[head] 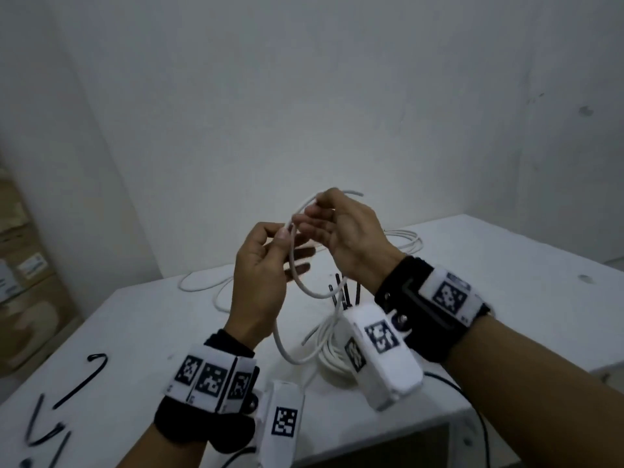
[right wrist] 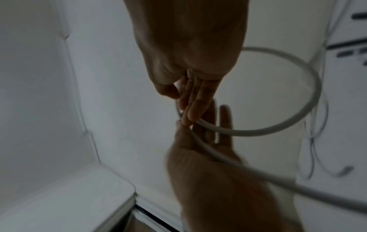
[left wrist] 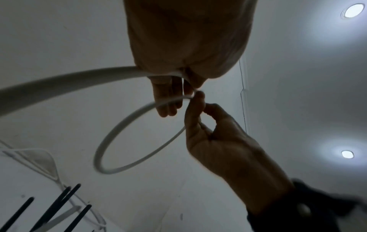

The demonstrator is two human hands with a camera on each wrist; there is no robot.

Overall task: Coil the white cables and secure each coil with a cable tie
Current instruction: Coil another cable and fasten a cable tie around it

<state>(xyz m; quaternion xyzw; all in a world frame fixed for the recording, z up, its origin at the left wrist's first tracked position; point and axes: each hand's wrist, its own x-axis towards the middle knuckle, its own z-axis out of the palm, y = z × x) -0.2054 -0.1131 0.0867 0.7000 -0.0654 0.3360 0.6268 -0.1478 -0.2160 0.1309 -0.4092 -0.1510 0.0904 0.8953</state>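
Observation:
Both hands are raised above the white table (head: pixel 506 265) and hold one white cable (head: pixel 293 265) bent into a small loop. My left hand (head: pixel 286 237) pinches the loop's crossing between thumb and fingers. Just above it, my right hand (head: pixel 314 207) pinches the cable near its free end. In the left wrist view the loop (left wrist: pixel 111 141) hangs between the left hand (left wrist: pixel 178 81) and the right hand (left wrist: pixel 200 100). The right wrist view shows the loop (right wrist: pixel 298 122) beside the right hand (right wrist: pixel 184 100). The cable's tail drops to a white coil (head: pixel 329 361) on the table.
Several black cable ties (head: pixel 341 293) lie under my right wrist, and more ties (head: pixel 79 381) lie at the table's front left. Loose white cable (head: pixel 202 285) sprawls at the back left, another bundle (head: pixel 407 239) at the back. Cardboard boxes (head: pixel 23 265) stand at the left wall.

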